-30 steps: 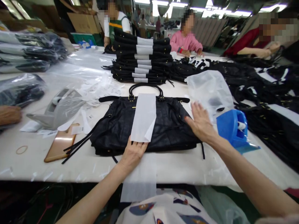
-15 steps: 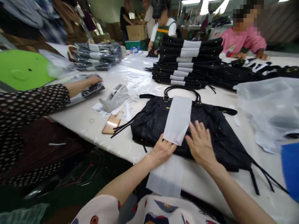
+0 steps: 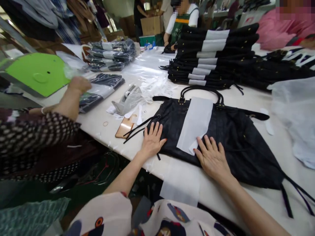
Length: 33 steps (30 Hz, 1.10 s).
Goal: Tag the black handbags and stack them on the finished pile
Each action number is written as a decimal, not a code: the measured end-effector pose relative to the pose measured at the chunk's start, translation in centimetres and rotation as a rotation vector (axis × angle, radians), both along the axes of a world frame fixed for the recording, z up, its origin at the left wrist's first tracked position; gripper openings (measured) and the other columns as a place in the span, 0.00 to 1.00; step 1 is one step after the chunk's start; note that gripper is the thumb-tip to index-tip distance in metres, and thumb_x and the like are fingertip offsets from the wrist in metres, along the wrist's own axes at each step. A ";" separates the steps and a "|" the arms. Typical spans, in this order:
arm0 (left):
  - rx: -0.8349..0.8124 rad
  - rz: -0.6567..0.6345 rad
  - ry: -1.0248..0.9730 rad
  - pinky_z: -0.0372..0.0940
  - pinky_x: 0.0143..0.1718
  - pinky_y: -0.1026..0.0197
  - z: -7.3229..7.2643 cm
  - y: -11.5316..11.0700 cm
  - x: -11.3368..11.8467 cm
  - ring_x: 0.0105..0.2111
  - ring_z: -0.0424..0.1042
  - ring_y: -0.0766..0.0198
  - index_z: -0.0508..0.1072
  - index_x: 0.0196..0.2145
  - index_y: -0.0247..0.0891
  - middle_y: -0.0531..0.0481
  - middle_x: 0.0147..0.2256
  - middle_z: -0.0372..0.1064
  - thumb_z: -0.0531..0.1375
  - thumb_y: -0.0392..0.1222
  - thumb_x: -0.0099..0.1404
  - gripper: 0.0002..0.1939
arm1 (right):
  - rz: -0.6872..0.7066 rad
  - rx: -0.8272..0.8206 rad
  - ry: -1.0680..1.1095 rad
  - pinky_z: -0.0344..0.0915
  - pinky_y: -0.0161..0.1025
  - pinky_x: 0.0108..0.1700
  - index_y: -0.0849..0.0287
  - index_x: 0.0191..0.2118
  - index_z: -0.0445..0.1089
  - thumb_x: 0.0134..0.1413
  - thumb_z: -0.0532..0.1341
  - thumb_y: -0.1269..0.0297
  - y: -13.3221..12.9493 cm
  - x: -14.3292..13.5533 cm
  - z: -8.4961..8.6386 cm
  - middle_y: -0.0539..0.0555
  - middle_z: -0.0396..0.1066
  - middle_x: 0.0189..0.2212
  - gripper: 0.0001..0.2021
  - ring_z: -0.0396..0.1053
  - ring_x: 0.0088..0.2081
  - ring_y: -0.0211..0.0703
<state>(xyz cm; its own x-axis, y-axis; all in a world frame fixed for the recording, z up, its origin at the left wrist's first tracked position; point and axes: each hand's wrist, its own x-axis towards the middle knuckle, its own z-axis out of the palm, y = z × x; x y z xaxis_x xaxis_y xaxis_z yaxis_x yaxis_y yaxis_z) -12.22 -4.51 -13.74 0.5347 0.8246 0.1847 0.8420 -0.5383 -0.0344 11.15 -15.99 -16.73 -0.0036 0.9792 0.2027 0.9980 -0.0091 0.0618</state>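
Left hand (image 3: 152,141) shifted from paper strip (image 3: 195,123) to corner of black bag (image 3: 236,141)

Since the earlier frame, the strip's near end has been let go by the left hand, which is now laid flat at the bag's lower-left corner, fingers spread, nothing gripped. The right hand (image 3: 213,157) is likewise spread open on the bag, just beside the strip, with nothing held. The bag is laid on the table (image 3: 253,97), right of centre in the frame.

As far as can be judged, the work is only partly done: the strip is draped down the bag's upper side, but its near end is left unfastened, one corner folded. Below, a pale sheet (image 3: 180,183) is hung over the table edge; whether it is joined to the strip cannot be told. White bands (image 3: 213,45) are already fitted across the stack (image 3: 231,60) of bags at upper right; closing this strip likewise appears left undone.
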 end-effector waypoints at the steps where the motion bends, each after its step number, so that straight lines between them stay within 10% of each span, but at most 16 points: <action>1: -0.061 0.030 0.009 0.40 0.57 0.40 -0.9 -0.1 -0.5 0.61 0.36 0.47 0.45 0.61 0.35 0.40 0.61 0.41 0.45 0.52 0.65 0.31 | -0.003 0.001 0.002 0.43 0.56 0.56 0.59 0.60 0.51 0.60 0.44 0.55 0.0 0.0 -0.1 0.63 0.50 0.59 0.25 0.44 0.60 0.58; 7: 0.075 -0.012 -0.147 0.34 0.58 0.39 2.9 1.6 0.0 0.62 0.31 0.50 0.36 0.62 0.33 0.39 0.62 0.36 0.41 0.54 0.65 0.33 | -0.021 -0.005 -0.001 0.42 0.56 0.56 0.59 0.60 0.51 0.60 0.44 0.55 0.0 0.1 -0.2 0.63 0.50 0.59 0.25 0.44 0.60 0.57; 14: -0.027 -0.102 -0.007 0.38 0.58 0.42 -1.8 0.6 -0.2 0.62 0.35 0.50 0.44 0.61 0.31 0.37 0.61 0.40 0.43 0.50 0.66 0.30 | -0.014 -0.002 0.037 0.44 0.56 0.56 0.59 0.60 0.52 0.60 0.44 0.54 -0.1 -0.1 0.6 0.63 0.51 0.58 0.25 0.47 0.59 0.57; 20: 0.017 -0.543 0.037 0.38 0.58 0.41 1.1 -2.1 0.7 0.61 0.42 0.49 0.56 0.56 0.29 0.36 0.58 0.50 0.50 0.56 0.61 0.33 | 0.001 0.035 0.118 0.43 0.57 0.56 0.61 0.60 0.51 0.60 0.44 0.54 -0.2 0.1 0.2 0.63 0.52 0.58 0.25 0.47 0.59 0.56; 27: 0.017 -0.747 0.142 0.52 0.54 0.46 1.8 -3.4 2.9 0.56 0.53 0.49 0.61 0.50 0.29 0.36 0.50 0.61 0.58 0.45 0.56 0.26 | 0.197 0.090 0.237 0.43 0.54 0.58 0.61 0.60 0.50 0.52 0.50 0.69 -0.1 0.9 1.5 0.60 0.42 0.62 0.27 0.38 0.62 0.53; 33: 0.054 -0.834 0.087 0.53 0.54 0.46 0.7 -3.2 2.6 0.49 0.61 0.54 0.59 0.52 0.30 0.38 0.46 0.64 0.51 0.39 0.61 0.21 | 0.449 0.096 0.279 0.39 0.52 0.58 0.58 0.43 0.68 0.48 0.52 0.76 2.2 1.5 3.0 0.54 0.68 0.39 0.17 0.58 0.48 0.45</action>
